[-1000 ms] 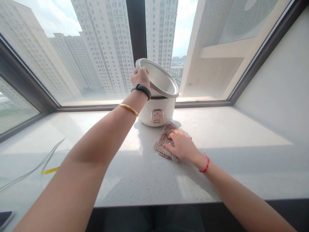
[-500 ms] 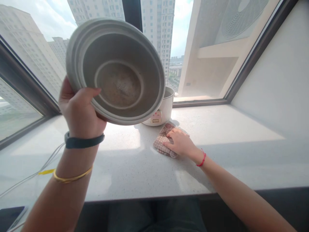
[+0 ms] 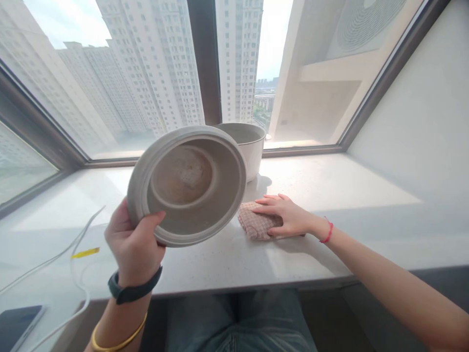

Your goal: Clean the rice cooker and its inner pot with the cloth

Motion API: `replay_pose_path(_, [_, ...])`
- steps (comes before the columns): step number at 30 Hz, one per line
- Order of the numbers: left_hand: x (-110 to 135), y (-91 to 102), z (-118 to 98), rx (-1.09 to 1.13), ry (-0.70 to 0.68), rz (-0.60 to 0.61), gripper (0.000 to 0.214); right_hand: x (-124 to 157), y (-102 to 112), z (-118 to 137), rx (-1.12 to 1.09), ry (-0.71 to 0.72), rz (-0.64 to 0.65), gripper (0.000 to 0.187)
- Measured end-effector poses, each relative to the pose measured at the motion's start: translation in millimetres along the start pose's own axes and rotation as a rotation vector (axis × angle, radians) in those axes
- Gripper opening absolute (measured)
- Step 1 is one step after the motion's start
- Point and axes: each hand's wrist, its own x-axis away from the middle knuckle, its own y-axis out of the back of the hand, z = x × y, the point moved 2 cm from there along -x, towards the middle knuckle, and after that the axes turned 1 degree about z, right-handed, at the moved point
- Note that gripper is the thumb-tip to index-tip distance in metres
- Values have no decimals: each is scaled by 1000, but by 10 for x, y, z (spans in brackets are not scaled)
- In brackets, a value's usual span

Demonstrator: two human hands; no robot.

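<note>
My left hand (image 3: 137,244) grips the rim of a grey metal rice cooker inner pot (image 3: 223,205), thumb inside and fingers behind. The pot is tilted with its mouth toward me; its bottom shows a brownish, stained patch. My right hand (image 3: 289,215) lies on a folded pink-and-white checked cloth (image 3: 256,225) on the white sill, fingers stretched out and apart. Behind the pot stands the white rice cooker body (image 3: 253,156), without a lid and partly hidden by the pot.
Pale cables (image 3: 78,274) with a yellow tag (image 3: 86,253) run along the left of the speckled white windowsill (image 3: 205,269). A dark-screened device (image 3: 20,322) lies at the lower left. Dark window frames (image 3: 210,63) and glass bound the back; a white wall (image 3: 421,122) stands at the right.
My left hand has brought the pot lower and turned it slightly, nearer the sill. My right hand has shifted right on the cloth, its fingers more stretched. The view has shifted a little.
</note>
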Motion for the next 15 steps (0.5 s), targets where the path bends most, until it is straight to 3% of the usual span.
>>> replay_pose_path(2, [15,3,61,-11,16,6,40,11,-96,24,-10,33,12,81])
replay_pose_path(4, [43,-2,119,-21,28,21,39,14,-166,81,-6,5,-22,76])
replay_pose_path(8, [104,-39,219,9,31,76,33,13,-201,173,-44,-293,-126,59])
replay_pose_path(11, [142,-59,291,29,56,75,35,33,-76,283,-172,-477,-323,58])
replay_pose_path(15, [221,-74,365,-56,-16,93,39,12,246,577,-62,-483,-568,59])
